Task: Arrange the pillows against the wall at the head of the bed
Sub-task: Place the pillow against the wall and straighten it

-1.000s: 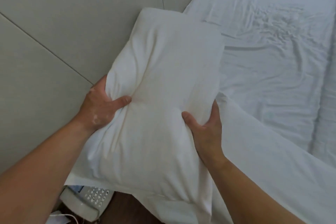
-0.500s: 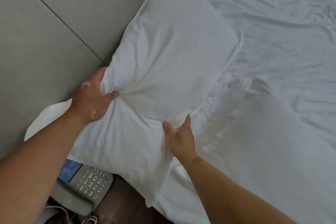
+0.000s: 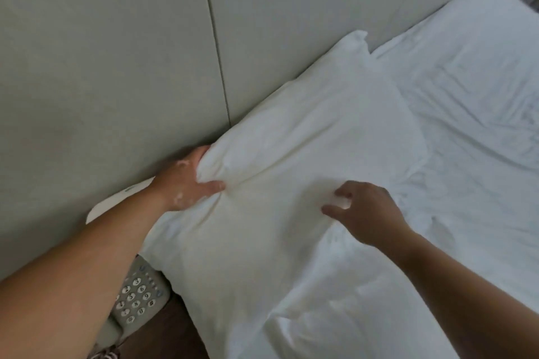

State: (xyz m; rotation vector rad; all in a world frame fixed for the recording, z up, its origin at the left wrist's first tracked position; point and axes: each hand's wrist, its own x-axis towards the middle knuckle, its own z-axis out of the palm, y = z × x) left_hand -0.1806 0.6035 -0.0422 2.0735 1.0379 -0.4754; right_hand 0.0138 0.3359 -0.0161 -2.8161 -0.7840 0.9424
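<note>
With the left hand (image 3: pixel 186 181) pinching the plump white fabric pillow (image 3: pixel 291 160) at its wall-side edge, the right hand (image 3: pixel 364 210), fingers loose and holding nothing, should press the opposite side flat toward the grey padded wall panel (image 3: pixel 116 52).

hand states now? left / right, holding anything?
Left hand: closed, pinching the wall-side edge of the plump white fabric pillow.
Right hand: open, fingers loosely curled just over the pillow's near edge, gripping nothing.

Soft, even, diffuse light; source not discernible. Faint shadow under left hand (image 3: pixel 186 178) against wall panel (image 3: pixel 116 67). No glare. Slight motion blur on right hand (image 3: pixel 364 213). Wide-angle bending at edges. Sheet (image 3: pixel 472 102) whites near overexposed.
</note>
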